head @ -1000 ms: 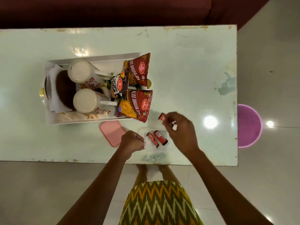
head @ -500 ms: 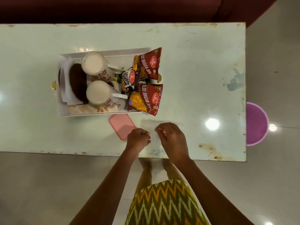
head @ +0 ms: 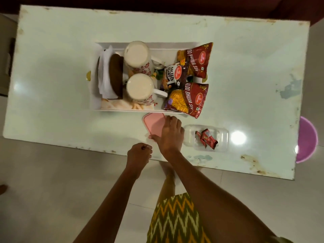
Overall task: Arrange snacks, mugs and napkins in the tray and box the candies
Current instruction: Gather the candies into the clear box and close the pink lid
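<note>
A white tray (head: 140, 44) on the pale table (head: 245, 67) holds two white flowered mugs (head: 137, 55) (head: 140, 87), folded napkins (head: 105, 74) around a brown item, and red snack packets (head: 198, 58) (head: 185, 100) with a peanut packet (head: 172, 76). In front of the tray lies a pink lid (head: 154, 123); my right hand (head: 171, 134) covers its right part, fingers at the far edge and thumb at the near edge. To the right stands a clear box (head: 222, 137) with red candies (head: 206, 139) inside. My left hand (head: 140, 152) is a closed fist at the table's near edge.
A purple bucket (head: 306, 139) stands on the floor off the table's right end. A dark red sofa runs behind the far edge. The two outer snack packets overhang the tray's right side. My patterned clothing shows below.
My right hand left the clear box and moved left onto the pink lid. The candies now lie together inside the box. My left hand drew back off the box to the table edge.
</note>
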